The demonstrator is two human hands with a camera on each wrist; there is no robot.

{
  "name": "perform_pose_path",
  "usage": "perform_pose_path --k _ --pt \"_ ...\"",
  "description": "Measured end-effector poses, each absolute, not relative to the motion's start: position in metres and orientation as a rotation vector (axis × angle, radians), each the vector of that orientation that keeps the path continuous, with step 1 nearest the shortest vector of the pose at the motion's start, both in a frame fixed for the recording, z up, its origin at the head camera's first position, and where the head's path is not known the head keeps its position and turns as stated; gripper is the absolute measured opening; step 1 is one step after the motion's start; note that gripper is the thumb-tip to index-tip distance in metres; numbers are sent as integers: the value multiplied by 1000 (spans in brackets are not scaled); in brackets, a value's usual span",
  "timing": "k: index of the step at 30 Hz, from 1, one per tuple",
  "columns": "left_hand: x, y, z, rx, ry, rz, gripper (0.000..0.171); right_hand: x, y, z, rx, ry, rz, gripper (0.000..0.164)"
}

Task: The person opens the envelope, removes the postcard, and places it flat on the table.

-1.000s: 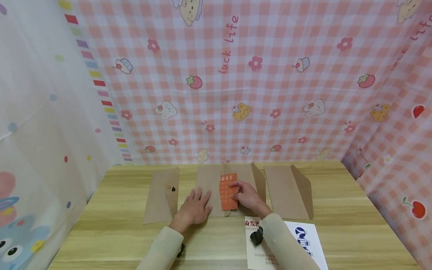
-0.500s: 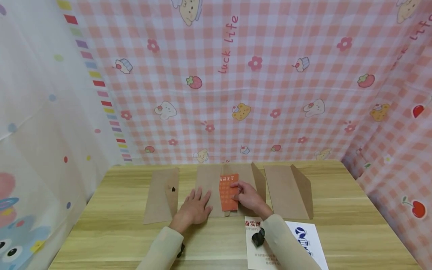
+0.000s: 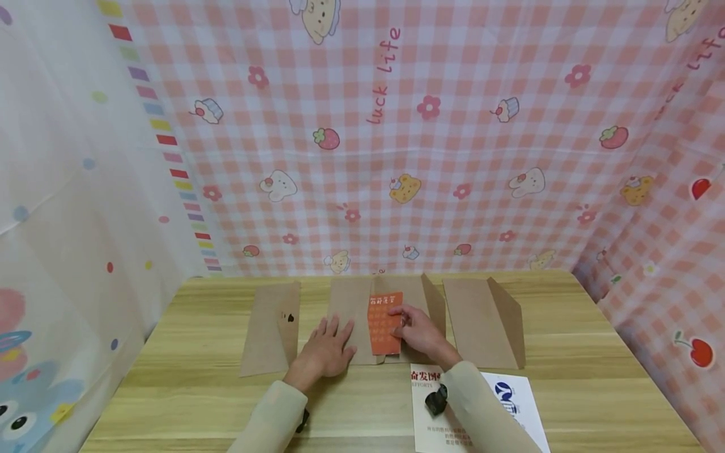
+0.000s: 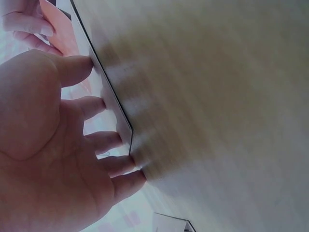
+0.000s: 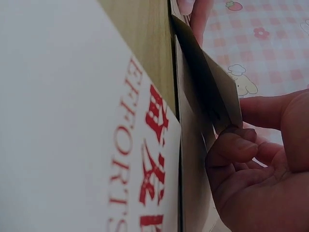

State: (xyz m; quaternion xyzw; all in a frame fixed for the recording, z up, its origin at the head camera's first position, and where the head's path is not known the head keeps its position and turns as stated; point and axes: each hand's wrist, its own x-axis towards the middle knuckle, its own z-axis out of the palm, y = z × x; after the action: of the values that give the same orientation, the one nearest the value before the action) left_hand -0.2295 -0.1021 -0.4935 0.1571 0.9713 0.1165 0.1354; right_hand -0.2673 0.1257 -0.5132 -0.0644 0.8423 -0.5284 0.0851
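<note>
An orange card (image 3: 384, 322) with white printed characters stands partly out of the opening of a brown paper envelope (image 3: 348, 299), which hides its left part. My right hand (image 3: 420, 330) pinches the card's right edge between thumb and fingers. My left hand (image 3: 328, 349) rests on that envelope, fingers straight and spread. In the left wrist view the card (image 4: 62, 30) shows behind the left hand's thumb. A second brown envelope (image 3: 413, 296) with a raised flap lies under and behind the card and right hand.
At the left lies a brown envelope (image 3: 266, 330) with a dark mark; another brown envelope (image 3: 476, 324) with its flap open is at the right. Below my right forearm are a cream sheet (image 3: 425, 421) with red print and a white sheet (image 3: 529, 402) with blue print. A checked cloth (image 3: 464, 214) hangs behind the wooden table (image 3: 170, 390).
The orange card has slid slightly right with my right hand, and more of its print shows beside the envelope. My left hand has stayed in place.
</note>
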Motion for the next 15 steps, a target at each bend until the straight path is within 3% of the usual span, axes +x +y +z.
perform_pose_path --k 15 --pt "-229 -101 -494 446 2818 346 58 -263 135 -511 -126 2460 -1635 36"
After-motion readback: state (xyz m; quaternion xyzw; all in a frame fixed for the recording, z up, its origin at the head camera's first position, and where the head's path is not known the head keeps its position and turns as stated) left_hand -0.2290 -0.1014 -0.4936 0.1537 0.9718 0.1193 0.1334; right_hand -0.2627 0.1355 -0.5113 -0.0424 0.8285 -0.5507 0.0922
